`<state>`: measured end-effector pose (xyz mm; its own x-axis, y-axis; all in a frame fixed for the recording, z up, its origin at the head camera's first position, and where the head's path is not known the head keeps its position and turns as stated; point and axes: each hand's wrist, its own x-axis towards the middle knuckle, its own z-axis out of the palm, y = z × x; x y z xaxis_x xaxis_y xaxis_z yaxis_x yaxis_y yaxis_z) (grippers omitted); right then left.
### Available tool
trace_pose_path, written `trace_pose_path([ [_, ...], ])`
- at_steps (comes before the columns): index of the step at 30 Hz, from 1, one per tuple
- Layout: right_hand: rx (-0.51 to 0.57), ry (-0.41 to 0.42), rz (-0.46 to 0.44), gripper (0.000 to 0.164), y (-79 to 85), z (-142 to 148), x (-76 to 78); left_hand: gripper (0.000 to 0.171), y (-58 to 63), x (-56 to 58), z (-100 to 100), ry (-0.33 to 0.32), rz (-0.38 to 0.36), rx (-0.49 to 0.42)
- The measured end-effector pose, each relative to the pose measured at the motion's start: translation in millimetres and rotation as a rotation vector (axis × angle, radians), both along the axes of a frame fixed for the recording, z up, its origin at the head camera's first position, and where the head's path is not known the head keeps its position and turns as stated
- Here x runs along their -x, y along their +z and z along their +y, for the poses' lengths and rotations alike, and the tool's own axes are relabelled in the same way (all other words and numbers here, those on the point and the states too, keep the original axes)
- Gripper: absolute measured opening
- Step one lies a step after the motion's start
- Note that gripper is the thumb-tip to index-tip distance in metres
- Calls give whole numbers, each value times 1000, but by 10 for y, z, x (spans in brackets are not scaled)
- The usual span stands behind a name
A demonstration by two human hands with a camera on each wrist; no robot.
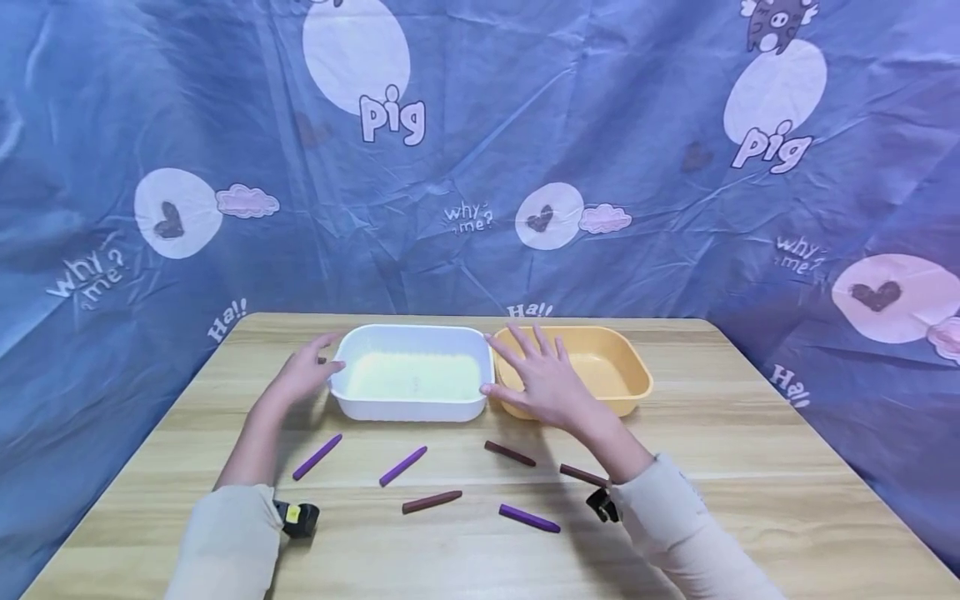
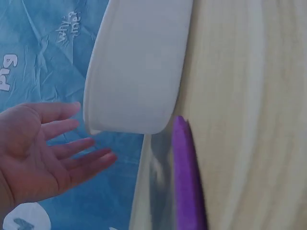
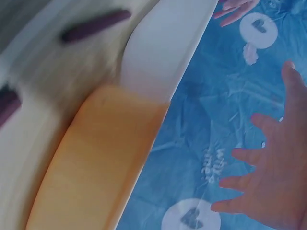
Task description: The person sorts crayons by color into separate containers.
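A white plastic basin (image 1: 412, 411) and a yellow one (image 1: 611, 371) stand side by side towards the far edge. My left hand (image 1: 300, 373) is at the white basin's left end, its thumb tip close by the rim. In the left wrist view the fingers (image 2: 67, 149) are extended and hold nothing. My right hand (image 1: 551, 385) spreads its fingers over the yellow basin's left part, with the thumb tip at the white basin's right rim. The right wrist view shows those fingers (image 3: 249, 157) spread apart, with nothing in them.
Purple crayons (image 1: 318, 457) (image 1: 403, 466) (image 1: 529, 518) and dark brown crayons (image 1: 432, 502) (image 1: 510, 453) (image 1: 583, 476) lie scattered on the wooden table (image 1: 360, 558) in front of the basins. A blue printed cloth (image 1: 450, 267) hangs behind the table.
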<state>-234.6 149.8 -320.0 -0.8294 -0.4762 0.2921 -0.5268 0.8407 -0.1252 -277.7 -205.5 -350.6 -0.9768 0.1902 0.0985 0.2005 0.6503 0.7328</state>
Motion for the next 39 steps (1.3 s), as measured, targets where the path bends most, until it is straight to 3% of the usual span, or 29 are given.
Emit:
trace_pose_path([
  [6,11,64,-16,71,-19,-234,-97,55,-99,-79,-74,1,-150,-291],
  [11,45,111,-47,68,-35,-402,-166,51,-138,-114,-132,-34,-182,-387],
  [19,97,180,-104,62,-73,-617,-262,52,-126,-137,-128,-53,-211,-422],
  [29,244,384,-295,36,-171,-866,-277,50,-158,-90,-87,-60,-216,-427],
  [39,179,432,-450,30,-469,-1010,-170,49,-190,-100,-96,-54,-210,-419],
])
